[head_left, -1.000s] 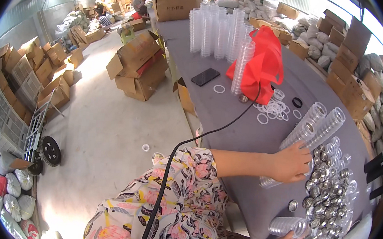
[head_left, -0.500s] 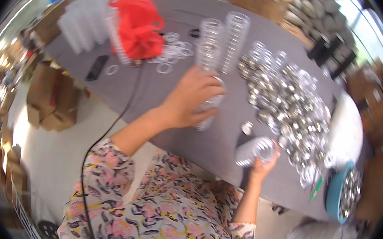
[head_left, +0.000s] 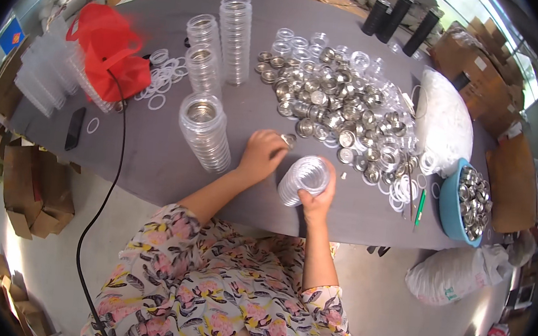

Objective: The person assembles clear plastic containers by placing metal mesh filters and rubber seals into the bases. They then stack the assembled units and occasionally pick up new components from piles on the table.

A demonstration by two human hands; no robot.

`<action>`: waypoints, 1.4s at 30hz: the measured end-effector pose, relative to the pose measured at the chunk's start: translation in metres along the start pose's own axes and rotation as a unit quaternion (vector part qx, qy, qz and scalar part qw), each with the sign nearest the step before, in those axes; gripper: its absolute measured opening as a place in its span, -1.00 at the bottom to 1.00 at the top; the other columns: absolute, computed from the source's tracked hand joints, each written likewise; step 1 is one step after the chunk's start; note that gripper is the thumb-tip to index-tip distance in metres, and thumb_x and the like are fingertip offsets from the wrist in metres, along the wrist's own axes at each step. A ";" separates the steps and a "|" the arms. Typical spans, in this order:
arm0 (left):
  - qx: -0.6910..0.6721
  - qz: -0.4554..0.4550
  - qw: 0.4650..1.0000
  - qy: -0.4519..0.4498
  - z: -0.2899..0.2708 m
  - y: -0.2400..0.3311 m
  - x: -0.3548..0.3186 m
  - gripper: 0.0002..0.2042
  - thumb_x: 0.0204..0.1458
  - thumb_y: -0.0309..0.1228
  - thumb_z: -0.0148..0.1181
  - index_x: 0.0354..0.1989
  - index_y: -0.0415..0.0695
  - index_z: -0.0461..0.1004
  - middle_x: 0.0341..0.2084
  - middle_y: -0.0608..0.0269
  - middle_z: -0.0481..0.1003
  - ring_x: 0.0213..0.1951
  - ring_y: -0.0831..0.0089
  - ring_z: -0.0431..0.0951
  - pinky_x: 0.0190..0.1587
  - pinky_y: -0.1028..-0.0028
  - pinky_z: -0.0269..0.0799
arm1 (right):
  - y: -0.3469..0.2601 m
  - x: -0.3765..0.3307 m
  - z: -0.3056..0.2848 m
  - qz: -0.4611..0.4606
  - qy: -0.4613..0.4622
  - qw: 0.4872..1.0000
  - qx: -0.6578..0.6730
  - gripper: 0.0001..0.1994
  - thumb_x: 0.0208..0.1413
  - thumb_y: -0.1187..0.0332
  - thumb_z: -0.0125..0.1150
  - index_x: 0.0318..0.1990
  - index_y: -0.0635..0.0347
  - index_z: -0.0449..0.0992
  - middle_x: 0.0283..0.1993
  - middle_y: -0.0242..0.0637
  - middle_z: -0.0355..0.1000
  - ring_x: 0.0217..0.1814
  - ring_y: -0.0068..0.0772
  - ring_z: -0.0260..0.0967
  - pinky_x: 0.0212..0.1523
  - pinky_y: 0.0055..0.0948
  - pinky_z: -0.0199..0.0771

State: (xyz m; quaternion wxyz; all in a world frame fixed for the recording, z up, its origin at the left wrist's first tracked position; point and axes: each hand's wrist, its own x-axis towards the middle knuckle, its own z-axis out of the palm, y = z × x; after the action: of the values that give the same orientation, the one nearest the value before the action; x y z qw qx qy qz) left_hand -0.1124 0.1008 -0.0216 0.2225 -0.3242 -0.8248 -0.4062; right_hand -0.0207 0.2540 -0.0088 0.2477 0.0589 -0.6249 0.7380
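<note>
My left hand point(head_left: 262, 157) pinches a small silver metal cap point(head_left: 289, 141) between thumb and fingertips, just above the grey table. In my right hand point(head_left: 319, 195) is a short stack of clear plastic cups point(head_left: 296, 184), tilted with its round mouth toward me; the fingers wrap its right side. To the left of my left hand stands a taller stack of clear cups point(head_left: 205, 133) with a metal cap in its top. More clear stacks point(head_left: 234, 40) rise behind it. Beyond both hands spreads a big pile of metal caps and clear cups point(head_left: 340, 91).
At left are a red bag point(head_left: 110, 45), clear plastic sleeves point(head_left: 47, 75), white rings point(head_left: 167, 76), a phone point(head_left: 75, 129) and a black cable point(head_left: 115, 174). At right lie a white sack point(head_left: 445, 119), a blue basin point(head_left: 451, 203) of metal caps and a green-handled tool point(head_left: 420, 208).
My left hand has left the clear stacks and moved toward the pile, where it holds a metal cap. The right hand still holds its stack. The whole view has shifted rightward.
</note>
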 end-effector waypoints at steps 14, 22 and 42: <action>0.067 0.213 0.939 -0.260 -0.084 0.105 0.040 -0.82 -0.04 -0.28 0.13 -0.25 0.01 0.46 -0.24 0.36 0.42 0.11 0.28 0.26 0.26 -0.17 -0.32 | -0.004 0.002 0.002 -0.006 -0.034 0.999 0.031 -0.18 -0.39 0.22 0.52 0.09 0.26 0.20 -0.02 -0.20 0.33 0.02 -0.36 0.33 0.04 -0.38 0.36; 0.105 0.209 0.921 -0.313 -0.067 0.121 0.052 -0.85 -0.06 -0.29 0.14 -0.49 -0.09 0.40 -0.36 0.27 0.40 0.10 0.25 0.30 0.24 -0.20 -0.24 | 0.006 -0.006 0.000 0.024 -0.010 0.999 -0.022 -0.17 -0.37 0.25 0.49 0.12 0.26 0.15 0.04 -0.17 0.29 0.08 -0.32 0.28 0.08 -0.34 0.32; 0.278 0.103 0.946 -0.134 -0.229 0.080 0.046 -0.87 -0.11 -0.44 0.19 -0.40 -0.18 0.40 -0.44 0.24 0.36 -0.30 0.23 0.36 0.12 0.14 0.14 | 0.030 -0.018 -0.008 0.059 -0.019 0.996 -0.068 -0.29 -0.48 0.41 0.42 -0.01 0.27 0.27 -0.12 -0.26 0.37 -0.07 -0.38 0.35 -0.01 -0.40 0.33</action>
State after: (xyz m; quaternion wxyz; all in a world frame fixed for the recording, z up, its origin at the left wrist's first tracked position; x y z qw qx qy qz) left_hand -0.0631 -0.0330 0.1801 0.2315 -0.3844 -0.8893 -0.0886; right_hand -0.0165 0.2531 -0.0442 0.1950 0.0190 -0.6808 0.7058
